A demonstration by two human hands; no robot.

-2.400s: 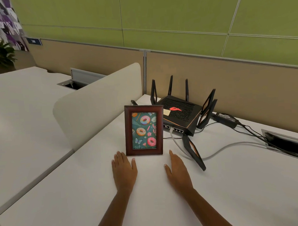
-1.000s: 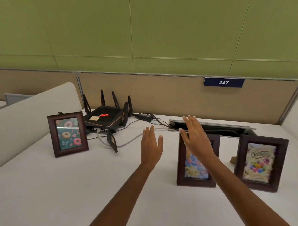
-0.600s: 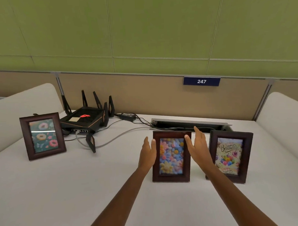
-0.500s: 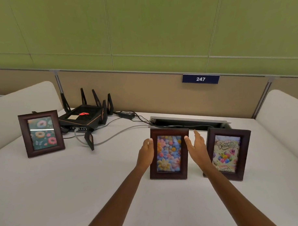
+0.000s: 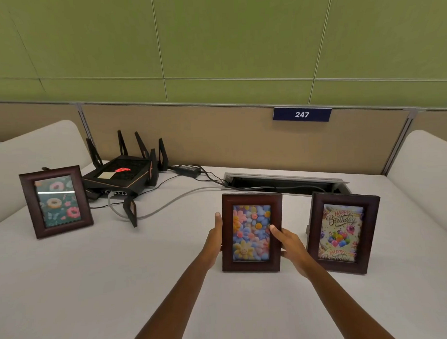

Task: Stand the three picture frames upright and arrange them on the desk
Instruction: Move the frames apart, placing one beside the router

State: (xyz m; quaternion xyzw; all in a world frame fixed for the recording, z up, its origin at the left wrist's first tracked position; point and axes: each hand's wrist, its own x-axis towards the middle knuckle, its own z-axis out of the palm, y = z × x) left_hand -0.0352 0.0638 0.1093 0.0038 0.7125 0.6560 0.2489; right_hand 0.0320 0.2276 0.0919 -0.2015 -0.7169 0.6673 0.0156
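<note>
Gripping the dark brown wooden picture frame with the colourful flower print (image 5: 252, 231) from both sides, the person's two bare hands hold it upright on the white desk (image 5: 94, 288). The left hand (image 5: 216, 239) lies flat along the frame's left edge, fingers pointing up against the wood. The right hand (image 5: 288, 243) wraps the right edge, its thumb resting across the front border and onto the glass, the other fingers hidden behind the frame. The frame's bottom edge appears to sit on the desk surface, near the front centre.

Just beside it to the right, apart from it, a second dark brown wooden frame with a "Happy Birthday" balloon print (image 5: 343, 232) stands upright, angled slightly toward the middle. Well apart on the left side of the desk, a third dark brown wooden frame with a doughnut print on teal (image 5: 56, 200) also stands, leaning back a little.

Behind that left frame sits a black angular router with several upright antennas (image 5: 121, 175), a red light glowing on its top. Grey and black cables (image 5: 168, 204) run from it across the desk to an open cable tray slot (image 5: 286, 183) at the back. On the beige partition above is a navy plate reading 247 (image 5: 302, 114).
</note>
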